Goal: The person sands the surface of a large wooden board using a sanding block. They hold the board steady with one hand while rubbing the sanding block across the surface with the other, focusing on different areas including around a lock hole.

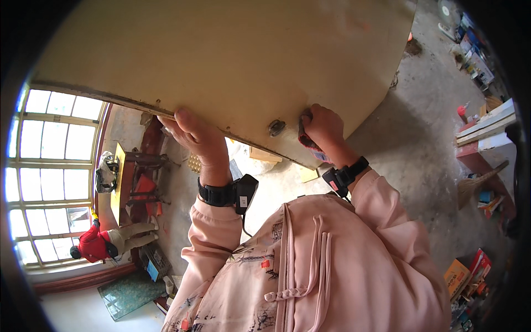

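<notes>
A large tan door panel point(232, 62) fills the upper part of the view, with a small metal latch fitting point(276, 128) near its lower edge. My left hand point(195, 133) grips the panel's edge, thumb on the flat face and fingers behind it. To the right of the fitting, my right hand point(325, 126) is closed on a dark, reddish cloth point(308, 141) pressed against the panel's face. Part of the cloth is hidden under the fingers. Black straps with small devices sit on both wrists.
At far left a person in a red top point(93, 245) stands by a large window point(58, 139), near a yellow-topped table point(118, 182). At right are a straw broom point(477, 184), cardboard boxes point(456, 276) and piled clutter on the concrete floor point(415, 166). A glass sheet point(128, 294) lies lower left.
</notes>
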### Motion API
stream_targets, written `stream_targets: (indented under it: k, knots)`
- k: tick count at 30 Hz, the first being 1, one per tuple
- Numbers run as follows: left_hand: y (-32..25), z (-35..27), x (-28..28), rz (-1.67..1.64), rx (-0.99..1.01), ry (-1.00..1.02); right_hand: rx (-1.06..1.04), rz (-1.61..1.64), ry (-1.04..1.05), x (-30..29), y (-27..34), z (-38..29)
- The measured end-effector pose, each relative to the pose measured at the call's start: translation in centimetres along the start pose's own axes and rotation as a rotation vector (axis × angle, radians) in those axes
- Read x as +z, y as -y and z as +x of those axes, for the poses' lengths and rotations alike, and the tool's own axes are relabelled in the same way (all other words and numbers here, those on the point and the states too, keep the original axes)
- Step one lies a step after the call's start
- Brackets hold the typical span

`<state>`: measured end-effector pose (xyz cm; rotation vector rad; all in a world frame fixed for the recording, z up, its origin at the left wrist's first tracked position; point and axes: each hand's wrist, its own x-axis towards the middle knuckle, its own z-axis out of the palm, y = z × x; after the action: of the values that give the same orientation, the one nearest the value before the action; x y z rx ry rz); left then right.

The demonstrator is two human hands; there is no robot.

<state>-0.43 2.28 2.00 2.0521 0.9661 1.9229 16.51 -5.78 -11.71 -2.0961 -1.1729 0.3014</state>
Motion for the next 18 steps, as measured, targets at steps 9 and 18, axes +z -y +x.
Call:
stream_targets:
  k: [9, 18]
  knots:
    - [-0.2, 0.2, 0.2, -0.06, -0.026, -0.005, 0.052, 0.05, 0.06, 0.4, -1.8, 0.4]
    - [-0.4, -0.3, 0.2, -0.062, -0.019, -0.037, 0.092, 0.545, -0.376, -2.3, -3.3, 3.7]
